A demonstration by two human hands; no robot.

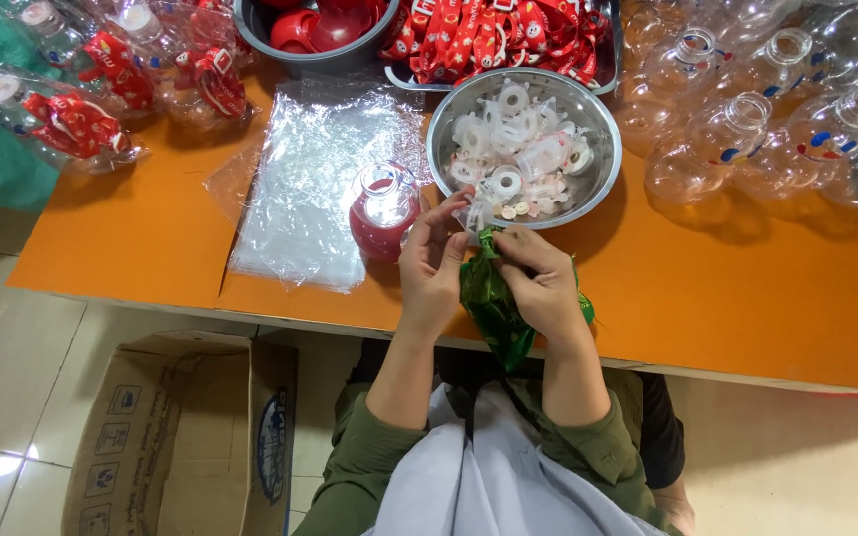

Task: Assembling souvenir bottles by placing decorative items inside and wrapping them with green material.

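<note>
Far left on our orange table (151,238): packed bottles (71,119) in clear bags with red straps showing inside. On the floor below the table edge, an open cardboard box (181,437).

Next right: stack of clear plastic bags (320,189) lying flat. Behind it a grey bowl (250,30) with red caps (315,30) inside. Just right of the bags, a clear bottle with a red base (381,213), lying near the left hand.

Our left hand (431,268): fingers pinched narrow on a small clear plastic part (473,215), right at the near rim of the steel bowl. Fingertips meet the right hand's there.

Between both hands: crumpled green plastic bag (489,308), hanging over the table edge toward our lap. The right hand touches it on its upper part; can't tell whether the left does.

Our right hand (543,283): curled narrow, fingertips on the top of the green bag and close to the clear part. Can't tell how much of the grip is on which.

Steel bowl (588,119) sits just behind the hands, full of white and clear ring-shaped fittings (513,149). Behind it a tray of red straps (489,40).

Far right: cluster of empty clear bottles (767,119), uncapped, lying together on the table.
</note>
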